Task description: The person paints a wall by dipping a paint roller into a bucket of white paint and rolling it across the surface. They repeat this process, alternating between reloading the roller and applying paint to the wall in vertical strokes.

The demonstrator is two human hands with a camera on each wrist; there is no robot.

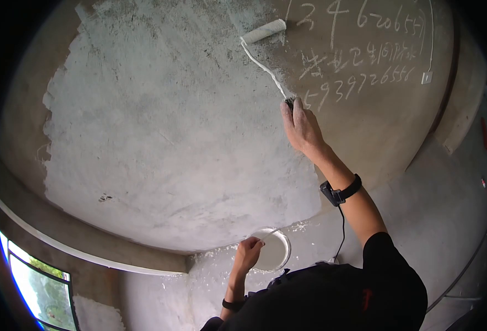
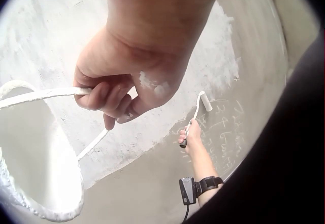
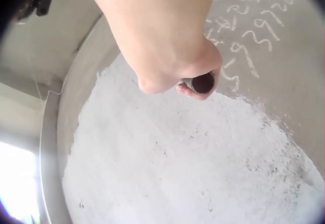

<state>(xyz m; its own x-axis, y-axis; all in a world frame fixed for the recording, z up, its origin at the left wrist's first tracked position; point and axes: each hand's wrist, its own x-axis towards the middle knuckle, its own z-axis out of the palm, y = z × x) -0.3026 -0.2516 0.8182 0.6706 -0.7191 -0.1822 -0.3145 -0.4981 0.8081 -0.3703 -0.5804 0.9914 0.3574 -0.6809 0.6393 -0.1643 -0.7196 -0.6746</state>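
My right hand [image 1: 303, 128] grips the dark handle of a paint roller [image 1: 264, 32], its arm raised. The roller's white sleeve lies against the wall at the border between the pale coat [image 1: 166, 116] and bare grey plaster. In the right wrist view, fingers wrap round the handle, whose round butt end [image 3: 203, 83] faces the camera; the roller head is hidden. Low down, my left hand [image 1: 248, 254] holds the white, coated bail handle [image 2: 45, 93] of a bucket [image 1: 286, 255]. White smears mark this hand [image 2: 132, 72]. The bucket hangs tilted in the left wrist view, its rim [image 2: 77, 203] crusted white.
Chalk digits and characters [image 1: 359, 55] cover the bare plaster at right, beside a wall switch [image 1: 427, 78]. A window [image 1: 39, 287] stands at lower left. White splashes [image 1: 210, 255] dot the floor by the bucket. A cable [image 1: 342, 234] hangs from the right wrist camera.
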